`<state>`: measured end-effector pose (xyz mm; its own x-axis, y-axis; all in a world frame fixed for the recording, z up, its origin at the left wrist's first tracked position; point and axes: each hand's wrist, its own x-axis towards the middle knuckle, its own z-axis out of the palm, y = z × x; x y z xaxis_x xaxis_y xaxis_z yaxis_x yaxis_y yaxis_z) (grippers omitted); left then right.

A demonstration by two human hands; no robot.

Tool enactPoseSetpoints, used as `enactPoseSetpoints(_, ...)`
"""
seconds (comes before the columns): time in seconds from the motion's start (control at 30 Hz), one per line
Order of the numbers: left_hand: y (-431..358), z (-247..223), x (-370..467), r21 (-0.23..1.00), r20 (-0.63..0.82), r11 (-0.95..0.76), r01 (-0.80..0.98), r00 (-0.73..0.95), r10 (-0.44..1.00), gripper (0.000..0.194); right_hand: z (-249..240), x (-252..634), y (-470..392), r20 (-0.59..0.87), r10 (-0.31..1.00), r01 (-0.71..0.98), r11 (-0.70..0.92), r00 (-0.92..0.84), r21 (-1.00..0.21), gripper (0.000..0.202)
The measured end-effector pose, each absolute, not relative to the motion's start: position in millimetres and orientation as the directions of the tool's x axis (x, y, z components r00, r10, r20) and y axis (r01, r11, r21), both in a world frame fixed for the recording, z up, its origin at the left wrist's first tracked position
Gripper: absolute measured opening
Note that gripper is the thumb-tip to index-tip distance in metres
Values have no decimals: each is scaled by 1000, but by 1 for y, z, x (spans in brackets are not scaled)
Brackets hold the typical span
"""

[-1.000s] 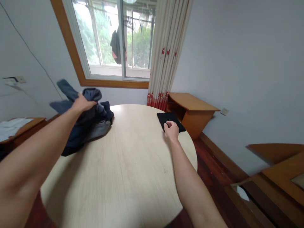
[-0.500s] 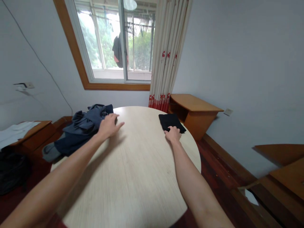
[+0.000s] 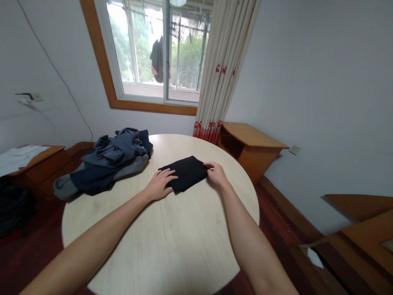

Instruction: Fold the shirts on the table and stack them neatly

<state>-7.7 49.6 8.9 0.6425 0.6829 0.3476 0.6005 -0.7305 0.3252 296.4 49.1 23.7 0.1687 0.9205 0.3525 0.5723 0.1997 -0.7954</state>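
Note:
A folded black cloth (image 3: pixel 188 173) lies on the round pale wooden table (image 3: pixel 166 241), in front of me. My left hand (image 3: pixel 160 184) rests on the cloth's left end with its fingers spread. At the right corner, my right hand (image 3: pixel 217 174) pinches the cloth's edge between thumb and fingers. A heap of dark blue and grey clothes (image 3: pixel 113 157) sits at the table's back left, apart from both hands.
Beyond the table are a window, a curtain (image 3: pixel 211 82) and a wooden desk (image 3: pixel 251 135). To the left stands a wooden cabinet (image 3: pixel 46 164) with white cloth or paper on it, beside a black bag (image 3: pixel 15 209). More wooden furniture (image 3: pixel 365 229) is at right.
The black cloth has moved left, from the table's right side to the middle, with my right hand. My left hand has come from the clothes heap onto the cloth.

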Motion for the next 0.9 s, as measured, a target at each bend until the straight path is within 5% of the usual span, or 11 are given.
enactPoseSetpoints(0.13, 49, 9, -2, 391, 369, -700, 598, 595, 714, 38, 8, 309, 53, 320, 930, 715, 97, 183, -693, 55)
enactPoseSetpoints(0.23, 48, 15, -3, 513, 402, -662, 547, 528, 748, 27, 8, 307, 53, 303, 941, 651, 136, 151, -747, 43)
enactPoseSetpoints(0.37, 50, 30, -19, 815, 337, -486, 317, 423, 841, 25, 25, 301, 48, 273, 962, 366, 248, 15, -897, 19)
enactPoseSetpoints(0.5, 57, 41, -38, 981, 193, -195, -23, 282, 940, 54, 41, 288, 44, 259, 963, 46, 263, -71, -964, 36)
enactPoseSetpoints(0.6, 65, 39, -42, 982, 181, -171, -82, 135, 974, 62, 38, 274, 47, 249, 966, -12, 251, 70, -968, 40)
enactPoseSetpoints(0.73, 74, 25, -41, 924, 311, -309, 225, 27, 950, 73, 21, 264, 54, 171, 973, -4, 174, 154, -985, 39)
enactPoseSetpoints(0.9, 74, 15, -48, 624, 386, -527, 577, 359, 850, 73, 7, 261, 53, 183, 982, 183, 173, 39, -968, 37)
